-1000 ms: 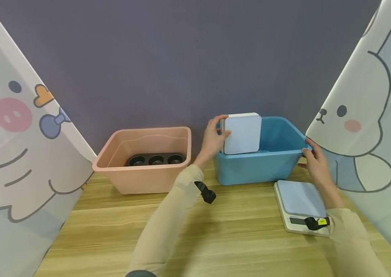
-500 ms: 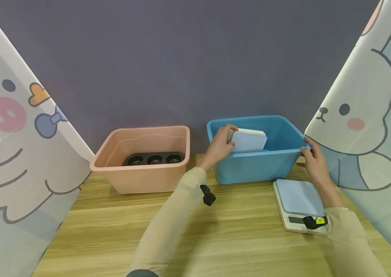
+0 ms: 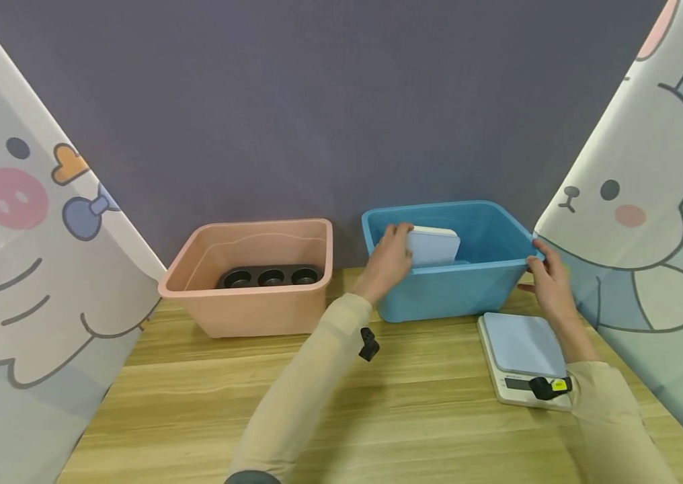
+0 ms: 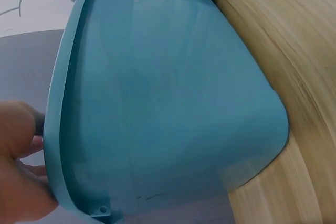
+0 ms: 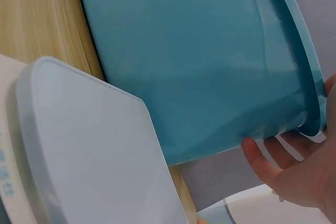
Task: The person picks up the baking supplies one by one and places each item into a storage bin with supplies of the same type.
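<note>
In the head view, my left hand reaches over the near rim of the blue plastic bin and holds a white kitchen scale by its left edge. That scale stands tilted inside the bin, its lower part hidden by the front wall. My right hand grips the bin's right rim at the front corner; in the right wrist view, its fingers lie along the outer wall. Just below that hand, a second kitchen scale with a grey-blue platform lies flat on the table.
A pink plastic bin stands left of the blue one, with a dark muffin tin inside. Both bins sit near the back of the wooden table, before a dark grey backdrop. Printed panels rise along both sides.
My left hand has lowered the kitchen scale from upright above the near rim down into the blue bin, moving slightly right. My right hand has stayed on the rim.
</note>
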### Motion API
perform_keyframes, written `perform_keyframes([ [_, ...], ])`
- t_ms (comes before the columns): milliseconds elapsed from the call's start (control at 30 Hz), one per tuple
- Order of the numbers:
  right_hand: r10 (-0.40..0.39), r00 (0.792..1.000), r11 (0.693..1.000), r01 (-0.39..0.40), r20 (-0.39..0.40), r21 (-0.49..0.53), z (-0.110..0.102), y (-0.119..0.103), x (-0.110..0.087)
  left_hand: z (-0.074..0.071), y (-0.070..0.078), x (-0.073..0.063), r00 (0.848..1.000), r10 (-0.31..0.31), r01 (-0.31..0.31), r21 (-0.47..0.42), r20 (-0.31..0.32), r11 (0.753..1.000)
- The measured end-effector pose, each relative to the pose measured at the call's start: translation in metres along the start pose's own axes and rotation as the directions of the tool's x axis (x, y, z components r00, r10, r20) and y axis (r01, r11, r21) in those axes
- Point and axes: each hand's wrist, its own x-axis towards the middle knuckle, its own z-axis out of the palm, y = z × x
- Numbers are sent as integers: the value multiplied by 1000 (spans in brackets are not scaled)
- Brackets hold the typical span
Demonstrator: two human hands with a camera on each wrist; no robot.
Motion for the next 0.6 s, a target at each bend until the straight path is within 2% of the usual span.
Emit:
perform_keyframes([
  [100,2,1000,1000,-2,-2,0,-1,0,-1,-1,0,0,999,-20,22,86,-31,996],
  [200,3,1000,1000,-3,2,0,-2,0,-2,-3,-1,-1,999,-18,25,129,-50,991],
  [433,-2,1000,1000,2,16,5,-4,-3,-3,-8,3,-9,996,61,-56,77,-67,995],
  [600,-4,999,1000,3,31,5,-5,-4,-5,-8,10,-18,993,89,-88,12,-82,996],
])
